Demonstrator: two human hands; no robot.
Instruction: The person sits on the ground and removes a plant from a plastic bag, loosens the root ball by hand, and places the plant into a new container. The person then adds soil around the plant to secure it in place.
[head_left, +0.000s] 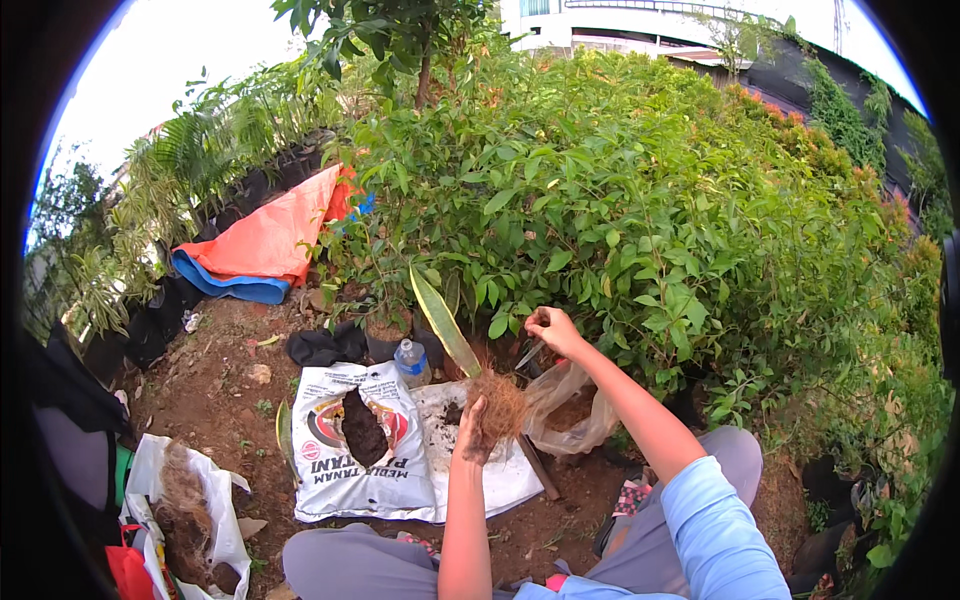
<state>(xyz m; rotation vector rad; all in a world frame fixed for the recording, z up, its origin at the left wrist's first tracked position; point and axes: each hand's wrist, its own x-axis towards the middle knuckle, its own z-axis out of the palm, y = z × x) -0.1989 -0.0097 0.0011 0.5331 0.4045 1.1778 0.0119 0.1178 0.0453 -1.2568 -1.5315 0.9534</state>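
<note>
My left hand [474,438] is wrapped round a ball of brown coconut fibre [498,402]. A single snake plant leaf [441,318], green with yellow edges, rises out of the ball and leans left. Raised to the right of the leaf, my right hand [556,331] has its fingers pinched together. A thin pale strip shows just below those fingers, too small to name. Behind and below the ball is a clear plastic bag [568,408] with brown material inside. Left of my left hand lies a white sack [330,482], torn open over dark soil [362,430].
A water bottle [411,362] stands behind the sack, beside a black cloth [328,344]. At lower left sits another white sack [222,490] holding fibre. An orange and blue tarp [268,236] lies farther back. Dense leafy shrubs [640,220] border the far side and right.
</note>
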